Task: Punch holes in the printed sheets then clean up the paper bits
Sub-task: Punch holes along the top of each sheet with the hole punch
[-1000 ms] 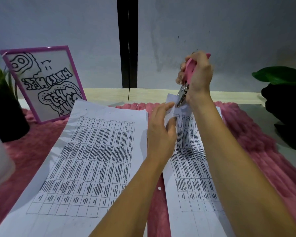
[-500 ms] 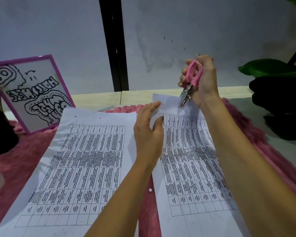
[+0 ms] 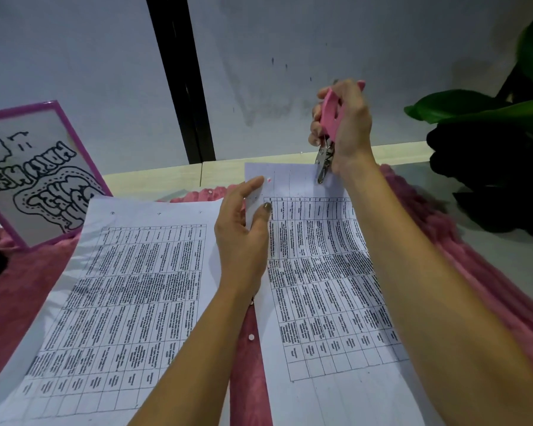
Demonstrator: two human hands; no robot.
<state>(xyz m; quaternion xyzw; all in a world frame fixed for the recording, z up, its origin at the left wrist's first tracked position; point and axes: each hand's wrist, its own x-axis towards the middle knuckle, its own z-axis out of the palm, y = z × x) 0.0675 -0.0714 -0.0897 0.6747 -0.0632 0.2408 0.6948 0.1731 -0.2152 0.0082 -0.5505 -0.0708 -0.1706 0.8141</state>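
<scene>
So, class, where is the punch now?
Head view, upper right: the right hand grips the punch, its tip at the right sheet's top edge.

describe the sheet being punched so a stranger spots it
Find the pink mat. It is the right sheet of two there, its left edge held by the left hand. Only its top edge meets the pink hole punch.

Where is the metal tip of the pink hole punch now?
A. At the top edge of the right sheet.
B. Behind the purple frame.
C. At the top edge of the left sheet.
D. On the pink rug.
A: the right hand grips the hole punch, and its metal tip sits at the top edge of the right sheet, which the left hand pinches.
</scene>
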